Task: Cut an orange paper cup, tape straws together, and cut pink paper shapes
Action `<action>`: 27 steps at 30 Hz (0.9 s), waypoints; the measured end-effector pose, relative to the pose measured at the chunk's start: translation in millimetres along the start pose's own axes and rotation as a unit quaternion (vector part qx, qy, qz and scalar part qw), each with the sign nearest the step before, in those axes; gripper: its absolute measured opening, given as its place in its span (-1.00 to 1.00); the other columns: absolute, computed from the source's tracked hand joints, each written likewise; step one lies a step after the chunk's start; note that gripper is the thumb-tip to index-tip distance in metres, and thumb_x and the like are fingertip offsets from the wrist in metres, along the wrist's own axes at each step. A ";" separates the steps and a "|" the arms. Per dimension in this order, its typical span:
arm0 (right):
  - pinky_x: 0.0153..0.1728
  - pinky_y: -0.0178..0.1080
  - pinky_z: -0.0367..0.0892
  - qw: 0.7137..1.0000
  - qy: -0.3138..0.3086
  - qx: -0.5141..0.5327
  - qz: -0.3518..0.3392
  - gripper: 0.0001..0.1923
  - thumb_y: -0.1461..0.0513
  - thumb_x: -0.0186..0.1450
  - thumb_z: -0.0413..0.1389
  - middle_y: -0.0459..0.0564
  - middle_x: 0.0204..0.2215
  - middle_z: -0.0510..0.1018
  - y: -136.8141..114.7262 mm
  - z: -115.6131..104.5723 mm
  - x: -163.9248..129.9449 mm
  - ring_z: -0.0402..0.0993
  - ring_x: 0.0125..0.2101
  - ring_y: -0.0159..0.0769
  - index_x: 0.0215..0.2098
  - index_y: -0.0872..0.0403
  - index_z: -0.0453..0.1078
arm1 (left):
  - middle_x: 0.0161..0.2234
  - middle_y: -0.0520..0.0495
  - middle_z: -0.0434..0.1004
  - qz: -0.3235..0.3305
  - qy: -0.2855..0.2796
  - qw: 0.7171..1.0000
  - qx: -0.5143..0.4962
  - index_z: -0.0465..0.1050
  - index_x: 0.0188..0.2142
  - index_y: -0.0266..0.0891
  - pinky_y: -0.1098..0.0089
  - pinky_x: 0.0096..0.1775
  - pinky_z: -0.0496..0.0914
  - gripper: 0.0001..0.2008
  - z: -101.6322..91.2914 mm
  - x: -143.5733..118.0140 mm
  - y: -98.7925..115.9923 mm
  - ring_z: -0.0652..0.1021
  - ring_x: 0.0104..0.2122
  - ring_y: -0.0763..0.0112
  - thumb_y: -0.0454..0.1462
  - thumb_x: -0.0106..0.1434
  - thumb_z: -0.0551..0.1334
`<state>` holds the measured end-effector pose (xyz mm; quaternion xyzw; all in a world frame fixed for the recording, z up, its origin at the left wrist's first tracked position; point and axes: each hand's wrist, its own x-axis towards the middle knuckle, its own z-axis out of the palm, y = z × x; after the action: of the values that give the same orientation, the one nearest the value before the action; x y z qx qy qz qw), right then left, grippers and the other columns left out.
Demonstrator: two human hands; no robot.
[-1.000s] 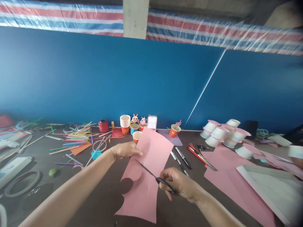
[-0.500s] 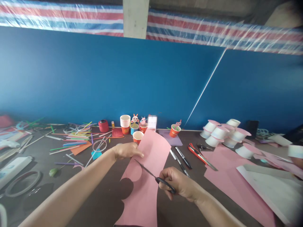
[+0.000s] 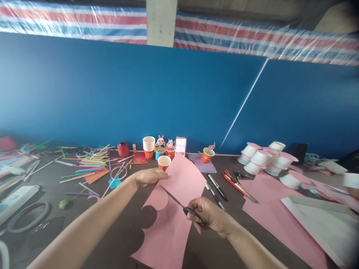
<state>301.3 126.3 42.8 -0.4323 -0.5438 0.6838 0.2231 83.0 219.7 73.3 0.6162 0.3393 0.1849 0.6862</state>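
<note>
right hand (image 3: pixel 204 216) is curled closed around the black handles of the scissors (image 3: pixel 185 209), whose blade slants up and leftward over the pink sheet (image 3: pixel 185 175); whether the blades stand parted is too fine to tell. left hand (image 3: pixel 150 177) is shut in a pinch on the sheet's upper left edge, thumb on top and the other fingers mostly hidden. the sheet lies between the two hands, above the dark surface (image 3: pixel 117 246), its upper part raised and bowed, its left side scalloped by curved cut-outs. an open paper cup (image 3: pixel 164 162) stands just beyond the left hand, and pens (image 3: pixel 217 186) lie to the right of the sheet. the sheet should be very light, stiff enough to hold a gentle curve yet quick to crease or tear at the narrow points between the scallops. it seems best held by a broad, uncut margin, pinched lightly between thumb and fingers near the blade but out of its line, while the scissors want a firm grip on the handles.
</note>
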 end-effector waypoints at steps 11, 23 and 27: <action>-0.77 -0.45 -0.22 0.988 0.113 0.106 -0.022 -0.62 0.00 0.04 0.12 -0.21 -0.83 0.29 44.8 21.5 33.9 -0.02 -0.83 -0.61 -0.54 0.13 0.16 | -0.21 -0.16 0.46 0.060 0.184 0.978 -0.082 0.35 -0.15 -0.27 0.40 -0.26 0.27 -0.58 -27.4 -46.9 -43.5 0.43 -0.20 0.28 -0.04 0.08 0.13; -0.79 -0.43 -0.27 0.973 0.145 0.172 -0.049 -0.66 0.03 0.11 0.08 -0.19 -0.81 0.31 71.0 47.1 57.1 -0.10 -0.85 -0.64 -0.52 0.14 0.18 | -0.26 -0.14 0.46 0.010 0.242 0.958 -0.156 0.37 -0.24 -0.24 0.47 -0.41 0.31 -0.71 80.0 -60.3 -72.0 0.45 -0.34 0.40 -0.14 0.08 0.16; -0.80 -0.42 -0.30 0.971 0.143 0.187 -0.046 -0.66 0.03 0.11 0.07 -0.19 -0.82 0.32 76.9 52.1 55.6 -0.12 -0.86 -0.64 -0.53 0.13 0.16 | -0.35 -0.13 0.46 0.033 0.325 0.919 -0.219 0.38 -0.35 -0.31 0.46 -0.38 0.33 -0.71 73.3 -27.6 -108.8 0.46 -0.38 0.42 -0.12 0.04 0.19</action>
<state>241.3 117.0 -46.8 -0.4505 -0.3880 0.6937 0.4065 96.6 129.7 -25.1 0.3672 0.4742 0.4669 0.6499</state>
